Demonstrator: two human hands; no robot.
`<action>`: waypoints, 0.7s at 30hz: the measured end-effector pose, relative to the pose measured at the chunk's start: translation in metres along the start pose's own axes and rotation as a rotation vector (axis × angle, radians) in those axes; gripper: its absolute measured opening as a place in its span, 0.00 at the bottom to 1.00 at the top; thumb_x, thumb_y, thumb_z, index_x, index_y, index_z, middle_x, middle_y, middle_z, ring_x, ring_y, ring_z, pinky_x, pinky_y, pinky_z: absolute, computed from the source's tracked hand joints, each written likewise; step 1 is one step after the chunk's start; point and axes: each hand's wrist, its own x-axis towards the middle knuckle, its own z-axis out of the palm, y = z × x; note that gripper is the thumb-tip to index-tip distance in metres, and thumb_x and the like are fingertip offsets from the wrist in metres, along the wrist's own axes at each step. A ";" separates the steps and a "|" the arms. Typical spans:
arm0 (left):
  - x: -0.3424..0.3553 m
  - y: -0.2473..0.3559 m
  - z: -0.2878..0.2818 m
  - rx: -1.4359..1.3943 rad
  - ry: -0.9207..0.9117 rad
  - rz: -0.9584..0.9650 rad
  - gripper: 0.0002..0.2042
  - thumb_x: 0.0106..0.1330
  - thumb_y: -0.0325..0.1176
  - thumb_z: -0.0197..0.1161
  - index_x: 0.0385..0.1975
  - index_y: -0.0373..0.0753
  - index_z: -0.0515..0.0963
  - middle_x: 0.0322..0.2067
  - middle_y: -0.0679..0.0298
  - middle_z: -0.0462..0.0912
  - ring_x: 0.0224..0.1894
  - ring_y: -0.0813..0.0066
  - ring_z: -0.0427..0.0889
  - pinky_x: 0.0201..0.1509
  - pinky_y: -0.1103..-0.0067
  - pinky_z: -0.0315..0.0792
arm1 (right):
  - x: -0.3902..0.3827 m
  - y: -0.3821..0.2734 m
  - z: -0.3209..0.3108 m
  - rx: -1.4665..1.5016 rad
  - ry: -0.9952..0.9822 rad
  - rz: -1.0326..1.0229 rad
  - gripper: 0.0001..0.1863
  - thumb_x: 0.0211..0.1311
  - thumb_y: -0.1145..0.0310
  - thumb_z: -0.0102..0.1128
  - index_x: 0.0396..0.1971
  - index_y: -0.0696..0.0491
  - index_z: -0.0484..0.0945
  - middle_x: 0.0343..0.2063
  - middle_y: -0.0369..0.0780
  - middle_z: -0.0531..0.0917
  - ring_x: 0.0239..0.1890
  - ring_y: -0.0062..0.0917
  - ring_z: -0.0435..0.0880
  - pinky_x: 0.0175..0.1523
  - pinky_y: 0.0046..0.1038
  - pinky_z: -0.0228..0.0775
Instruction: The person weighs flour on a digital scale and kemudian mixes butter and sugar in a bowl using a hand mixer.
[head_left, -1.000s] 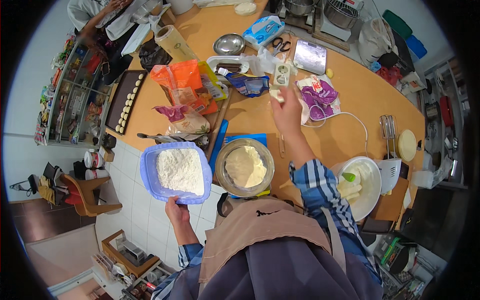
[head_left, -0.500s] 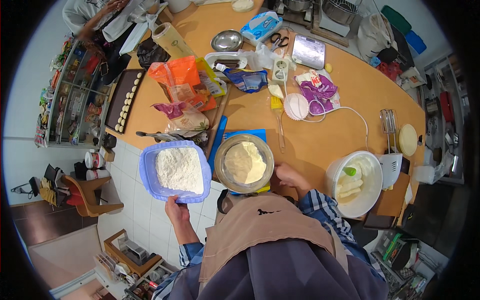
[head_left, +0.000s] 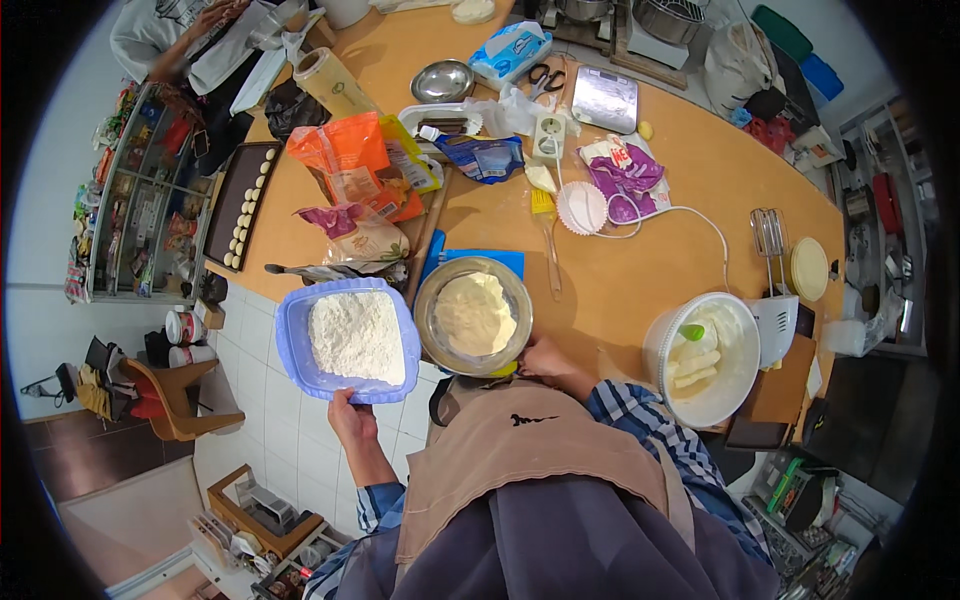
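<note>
My left hand [head_left: 352, 424] is closed on the lower edge of a blue plastic container [head_left: 348, 340] of white flour, over the table's front edge at left. Beside it a steel bowl [head_left: 472, 313] with pale creamy contents rests above blue and yellow flat items [head_left: 500, 261]. My right hand [head_left: 550, 364] is at that bowl's lower-right side, fingers curled against it or something just under it; their tips are hidden. Farther right stands a white tub [head_left: 702, 360] with batter and a green-handled tool, beside a hand mixer [head_left: 775, 328]. A yellow brush [head_left: 547, 235] lies behind the bowl.
Ingredient bags [head_left: 340, 160], a power strip [head_left: 550, 137], scale [head_left: 605, 98], scissors [head_left: 545, 80] and paper cups [head_left: 581, 208] crowd the table [head_left: 670, 270]. A tray of dough balls [head_left: 240, 205] lies at left; a co-worker [head_left: 185, 45] is at upper left.
My right hand has come down from among the items by the power strip to the steel bowl's lower-right side. My left hand still holds the blue container. The view has shifted slightly.
</note>
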 end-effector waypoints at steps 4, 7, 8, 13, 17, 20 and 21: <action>-0.004 -0.002 0.001 0.006 0.034 -0.003 0.12 0.52 0.21 0.53 0.38 0.28 0.71 0.38 0.57 0.76 0.37 0.65 0.80 0.39 0.71 0.78 | -0.008 -0.014 0.002 0.068 -0.028 0.111 0.15 0.57 0.81 0.47 0.46 0.57 0.71 0.26 0.40 0.76 0.24 0.24 0.79 0.26 0.25 0.77; -0.007 -0.002 -0.002 0.000 0.020 0.005 0.12 0.52 0.21 0.53 0.37 0.28 0.71 0.37 0.57 0.77 0.36 0.65 0.80 0.39 0.72 0.78 | -0.009 -0.024 0.006 0.178 0.004 0.106 0.13 0.57 0.82 0.45 0.43 0.57 0.69 0.28 0.43 0.75 0.24 0.27 0.79 0.30 0.32 0.81; -0.008 -0.002 -0.003 0.000 0.016 0.005 0.11 0.53 0.22 0.53 0.37 0.28 0.71 0.37 0.57 0.77 0.36 0.65 0.80 0.39 0.72 0.78 | -0.010 -0.027 0.006 0.177 0.004 0.106 0.13 0.57 0.82 0.45 0.43 0.57 0.69 0.28 0.43 0.75 0.24 0.27 0.79 0.30 0.32 0.81; -0.011 -0.003 -0.008 0.000 0.014 0.019 0.12 0.52 0.21 0.53 0.38 0.28 0.71 0.38 0.57 0.77 0.37 0.65 0.80 0.39 0.72 0.78 | -0.009 -0.037 0.013 0.246 0.072 0.084 0.08 0.60 0.77 0.51 0.40 0.56 0.68 0.28 0.41 0.74 0.26 0.28 0.78 0.30 0.34 0.82; -0.013 -0.004 -0.012 0.001 0.030 0.024 0.13 0.52 0.21 0.53 0.39 0.28 0.71 0.39 0.57 0.76 0.38 0.65 0.80 0.41 0.72 0.78 | -0.010 -0.043 0.018 0.172 0.017 0.092 0.09 0.60 0.75 0.56 0.39 0.57 0.69 0.28 0.39 0.74 0.25 0.27 0.77 0.29 0.34 0.80; -0.015 -0.006 -0.015 0.008 0.026 0.008 0.14 0.52 0.21 0.53 0.40 0.28 0.71 0.39 0.57 0.76 0.38 0.65 0.80 0.42 0.72 0.78 | -0.003 -0.038 0.023 0.070 0.052 0.061 0.09 0.59 0.76 0.58 0.38 0.58 0.71 0.28 0.38 0.75 0.26 0.25 0.77 0.25 0.31 0.77; -0.015 -0.007 -0.016 0.007 0.027 0.009 0.14 0.52 0.21 0.53 0.40 0.28 0.71 0.39 0.57 0.76 0.38 0.65 0.80 0.42 0.72 0.78 | 0.000 -0.036 0.024 0.037 0.061 0.031 0.08 0.59 0.76 0.58 0.38 0.58 0.73 0.28 0.38 0.75 0.27 0.25 0.77 0.25 0.30 0.75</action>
